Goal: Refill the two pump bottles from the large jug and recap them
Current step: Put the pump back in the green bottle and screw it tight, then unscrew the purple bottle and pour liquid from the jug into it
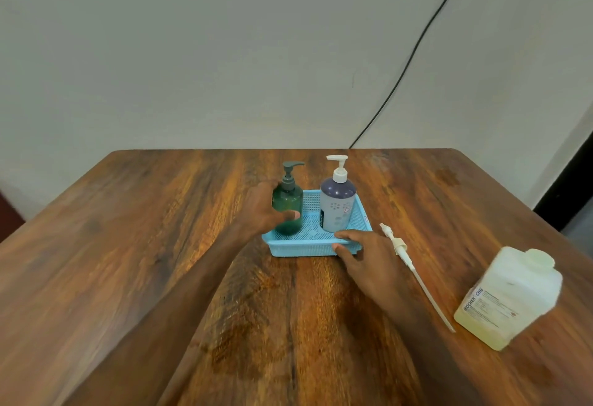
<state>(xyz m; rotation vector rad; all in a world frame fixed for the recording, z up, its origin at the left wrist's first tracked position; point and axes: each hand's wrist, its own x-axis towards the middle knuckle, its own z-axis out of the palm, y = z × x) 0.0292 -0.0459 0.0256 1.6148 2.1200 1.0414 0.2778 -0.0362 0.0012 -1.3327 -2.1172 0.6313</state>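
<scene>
From the head camera we look down on a brown wooden table (128, 245) against a pale wall (224, 52), with a black cable (414, 52) running down the wall behind the table's far edge. A blue mesh basket (305, 246) sits near the middle of the table. A green bottle (290, 197) with a grey pump is at the basket's left end, and a purple bottle (337, 209) with a white pump stands at its right end; both pumps are on. Just right of the basket a loose pump (414, 269) with a long tube lies flat on the wood. Further right, well apart from the basket, stands the large jug (507, 299), capped, with yellowish liquid low inside.

The left hand (261, 209) is wrapped around the green bottle from the left, its thumb across the front. The right hand (365, 254) holds the basket's near right corner, forefinger on the rim and thumb against the outer wall.

The left hand's fingers are hidden behind the green bottle. The jug's label is too blurred to read fully, and both forearms are smeared at the bottom edge.
</scene>
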